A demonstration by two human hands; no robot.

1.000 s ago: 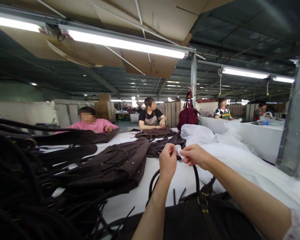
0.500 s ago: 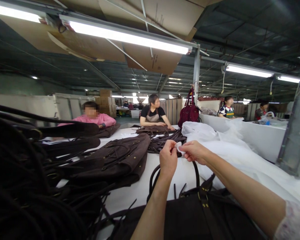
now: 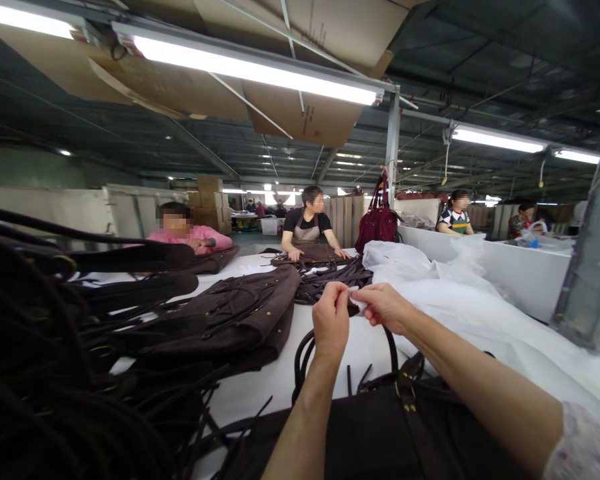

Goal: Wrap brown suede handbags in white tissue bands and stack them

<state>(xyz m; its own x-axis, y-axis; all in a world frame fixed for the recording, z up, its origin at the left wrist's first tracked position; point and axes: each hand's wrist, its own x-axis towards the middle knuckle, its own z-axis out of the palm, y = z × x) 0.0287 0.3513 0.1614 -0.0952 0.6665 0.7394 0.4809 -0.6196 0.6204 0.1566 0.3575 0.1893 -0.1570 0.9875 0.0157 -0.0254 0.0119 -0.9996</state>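
Note:
Both my hands are raised in front of me, pinching a small white piece (image 3: 359, 303) that looks like paper or thin foam. My left hand (image 3: 332, 319) has its fingertips closed on the left end of it. From the right, my right hand (image 3: 384, 307) pinches the other end between thumb and forefinger. Below them lies a dark brown handbag (image 3: 370, 430) with looped handles standing up and a strap with gold-coloured studs. My forearms cross over part of this bag.
More dark brown bags (image 3: 230, 313) are heaped on the left of the white table (image 3: 253, 393). Clear plastic wrap (image 3: 445, 287) covers its right side. A maroon bag (image 3: 379, 223) hangs at a metal post. Co-workers (image 3: 307, 223) sit across the table and beyond.
My hands have come slightly closer together, and less of the white piece shows between them. The co-worker opposite has moved one hand left onto a brown bag.

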